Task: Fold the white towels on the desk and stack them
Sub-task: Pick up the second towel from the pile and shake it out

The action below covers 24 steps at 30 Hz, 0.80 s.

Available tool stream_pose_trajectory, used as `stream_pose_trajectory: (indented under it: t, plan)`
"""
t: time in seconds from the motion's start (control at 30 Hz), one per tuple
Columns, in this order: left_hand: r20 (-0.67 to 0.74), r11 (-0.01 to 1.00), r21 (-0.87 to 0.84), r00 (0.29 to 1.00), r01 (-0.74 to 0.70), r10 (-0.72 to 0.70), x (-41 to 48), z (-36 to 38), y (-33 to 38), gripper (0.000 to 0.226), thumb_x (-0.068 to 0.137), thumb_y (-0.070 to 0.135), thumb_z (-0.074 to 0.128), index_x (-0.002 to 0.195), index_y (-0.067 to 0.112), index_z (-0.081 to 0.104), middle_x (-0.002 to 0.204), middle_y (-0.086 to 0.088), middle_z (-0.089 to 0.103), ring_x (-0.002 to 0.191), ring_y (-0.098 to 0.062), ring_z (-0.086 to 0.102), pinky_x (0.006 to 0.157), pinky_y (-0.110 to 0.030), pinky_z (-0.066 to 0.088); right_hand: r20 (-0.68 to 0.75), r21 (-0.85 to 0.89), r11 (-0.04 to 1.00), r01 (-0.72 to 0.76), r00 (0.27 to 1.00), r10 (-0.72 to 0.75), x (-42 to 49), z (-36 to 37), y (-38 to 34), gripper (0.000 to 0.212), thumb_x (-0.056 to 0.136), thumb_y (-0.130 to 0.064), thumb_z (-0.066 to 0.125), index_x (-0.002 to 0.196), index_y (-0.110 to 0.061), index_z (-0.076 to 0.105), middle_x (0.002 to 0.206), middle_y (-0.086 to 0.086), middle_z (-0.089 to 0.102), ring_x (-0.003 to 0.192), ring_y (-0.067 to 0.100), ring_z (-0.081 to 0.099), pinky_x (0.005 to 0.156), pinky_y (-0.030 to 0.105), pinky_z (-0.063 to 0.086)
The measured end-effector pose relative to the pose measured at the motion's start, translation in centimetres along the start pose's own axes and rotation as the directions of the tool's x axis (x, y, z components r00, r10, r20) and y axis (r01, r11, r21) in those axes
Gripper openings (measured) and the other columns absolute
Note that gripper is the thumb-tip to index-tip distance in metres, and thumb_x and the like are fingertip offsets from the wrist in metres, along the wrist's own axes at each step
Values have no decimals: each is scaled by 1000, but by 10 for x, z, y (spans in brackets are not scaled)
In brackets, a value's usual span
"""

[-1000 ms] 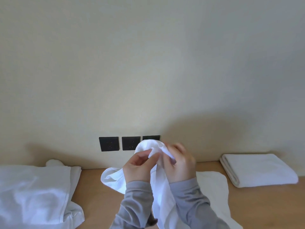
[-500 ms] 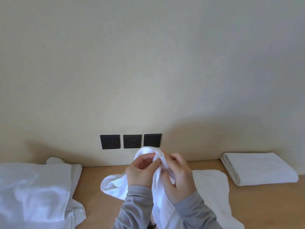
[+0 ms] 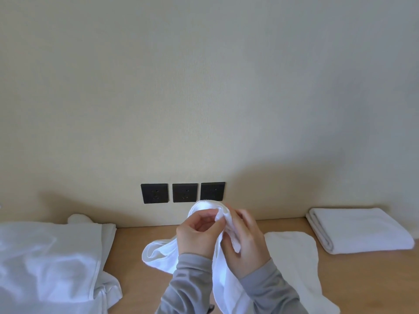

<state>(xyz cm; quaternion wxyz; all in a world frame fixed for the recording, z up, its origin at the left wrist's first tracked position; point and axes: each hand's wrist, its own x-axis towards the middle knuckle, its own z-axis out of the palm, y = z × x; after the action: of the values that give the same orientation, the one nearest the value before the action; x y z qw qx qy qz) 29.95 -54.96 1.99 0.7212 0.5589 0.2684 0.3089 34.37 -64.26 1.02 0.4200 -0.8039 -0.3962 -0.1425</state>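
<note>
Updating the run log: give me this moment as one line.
step: towel lifted, unfolded | left hand: pinches held towel | right hand: grips it too | folded towel: desk, far right | rumpled white pile: left

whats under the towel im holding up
The wooden desk and a flat white towel, partly hidden by the held towel and right sleeve. Anything directly beneath is covered.

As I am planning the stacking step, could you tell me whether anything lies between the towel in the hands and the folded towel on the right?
Only a flat white cloth lies on the desk between the held towel and the folded towel; nothing upright stands there. The left hand and right hand both grip the held towel.
</note>
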Motion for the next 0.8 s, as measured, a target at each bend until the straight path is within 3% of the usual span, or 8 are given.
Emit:
stream_pose_trajectory:
  t: [0.17,0.27,0.4,0.5,0.57,0.63,0.7,0.8]
  plan:
    - [118,999,46,993,-19,13,2,2,1,20,76,-9,67,73,10,70,60,6,69,57,4,62,58,-8,46,-90,-90,996,-6,996,-2,5,4,3,33,71,-30,62,86,0,65,77,6,60,67,10,54,64,7,37]
    - [176,997,71,984,-14,2,4,5,1,19,79,-10,62,89,4,71,79,-2,65,66,3,59,64,-5,44,-184,-141,988,-59,982,32,9,14,14,21,61,-4,78,63,-4,57,58,2,53,46,17,51,53,15,36]
    - [250,989,137,968,-52,16,11,-2,0,27,82,-4,62,99,16,68,90,0,43,85,-7,48,71,-1,36,-173,87,982,-168,968,181,10,15,32,46,70,14,66,55,-21,39,57,-15,35,57,1,40,53,9,33]
    - [378,982,157,925,-103,36,18,-21,-1,11,75,15,67,78,23,73,92,-2,55,88,-9,55,75,-6,40,-252,151,982,-113,956,149,9,4,36,43,74,-4,56,55,-26,23,53,-10,25,52,4,26,50,15,24]
    - [224,967,222,972,-126,75,33,-43,-8,8,68,19,63,69,23,70,88,-1,65,84,-13,60,76,-19,46,-250,186,979,-78,960,124,12,-10,35,29,72,-25,52,58,-25,26,53,-10,23,51,2,23,49,14,22]
    - [29,905,417,996,-83,79,56,-70,-18,10,76,11,67,78,20,67,96,-4,65,92,-20,60,84,-30,47,-265,246,965,-91,951,157,12,-25,39,33,72,-26,58,59,-25,28,51,-11,25,49,1,23,48,14,21]
    - [36,761,648,997,25,-63,73,-98,-31,35,76,15,73,108,22,60,116,-2,57,111,-22,51,97,-35,40,-274,322,940,-116,938,210,12,-38,45,36,71,-18,63,56,-22,30,52,-11,26,50,2,22,48,18,18]
    - [264,562,827,895,-17,-360,79,-123,-50,87,59,54,69,137,25,40,132,5,47,125,-17,41,106,-31,31,-284,395,907,-145,920,271,15,-53,53,41,69,-15,63,55,1,29,54,-9,25,53,4,21,49,21,18]
